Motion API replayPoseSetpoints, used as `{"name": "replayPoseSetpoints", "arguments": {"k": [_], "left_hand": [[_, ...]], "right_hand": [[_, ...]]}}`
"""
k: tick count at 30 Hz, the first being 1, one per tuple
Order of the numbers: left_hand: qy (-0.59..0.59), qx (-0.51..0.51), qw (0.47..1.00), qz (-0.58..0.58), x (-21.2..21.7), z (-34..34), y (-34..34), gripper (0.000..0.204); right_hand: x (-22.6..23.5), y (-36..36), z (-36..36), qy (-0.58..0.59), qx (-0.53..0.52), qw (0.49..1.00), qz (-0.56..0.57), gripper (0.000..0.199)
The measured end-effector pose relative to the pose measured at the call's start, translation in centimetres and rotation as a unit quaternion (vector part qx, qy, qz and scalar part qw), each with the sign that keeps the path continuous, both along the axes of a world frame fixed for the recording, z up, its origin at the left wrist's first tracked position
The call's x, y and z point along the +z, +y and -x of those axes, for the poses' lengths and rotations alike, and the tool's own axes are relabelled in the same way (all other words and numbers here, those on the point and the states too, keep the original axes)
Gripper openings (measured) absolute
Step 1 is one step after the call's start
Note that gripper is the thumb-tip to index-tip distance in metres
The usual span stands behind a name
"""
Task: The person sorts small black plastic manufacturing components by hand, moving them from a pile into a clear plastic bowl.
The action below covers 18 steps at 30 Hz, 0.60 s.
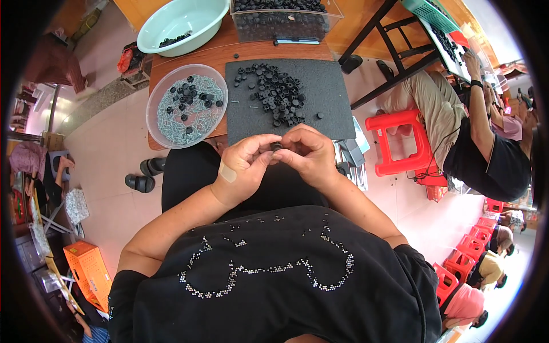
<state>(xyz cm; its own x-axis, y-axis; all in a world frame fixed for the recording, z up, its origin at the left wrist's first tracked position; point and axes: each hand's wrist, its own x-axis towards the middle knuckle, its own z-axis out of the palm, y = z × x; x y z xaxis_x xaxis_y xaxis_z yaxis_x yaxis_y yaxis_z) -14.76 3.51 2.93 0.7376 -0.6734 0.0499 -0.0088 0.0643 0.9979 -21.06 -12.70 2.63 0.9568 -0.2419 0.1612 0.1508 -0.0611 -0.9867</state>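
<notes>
Close above my lap, at the near edge of a dark grey foam mat (331, 86), both my hands meet at the fingertips. Between them is a small round black cap-like part (277, 147). My left hand (240, 168), with a plaster on its back, pinches it from the left. The thumb and forefinger of my right hand (311, 157) close on it from the other side, hiding most of it. Just beyond lies a pile of similar black parts (280, 94). Two thin pins (253, 107) rest on the mat, left of the pile.
A clear bowl (150, 114) of pale pins and several black parts stands left. Behind are a pale green basin (200, 34) and a clear box (280, 30) of black parts. A red stool (374, 123) and a seated person (486, 137) at another table are right.
</notes>
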Motion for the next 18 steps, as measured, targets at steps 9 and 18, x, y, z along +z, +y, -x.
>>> {"name": "replayPoseSetpoints", "arguments": {"k": [9, 18], "left_hand": [[0.029, -0.008, 1.0, -0.007, 0.2, 0.1, 0.0, 0.021], [-0.111, 0.02, 0.992, -0.063, -0.1, -0.1, 0.2, 0.022]], "right_hand": [[-0.8, 0.2, 0.0, 0.055, 0.065, 0.996, -0.006, 0.014], [-1.4, 0.7, -0.2, 0.021, 0.039, 0.999, -0.03, 0.02]]}}
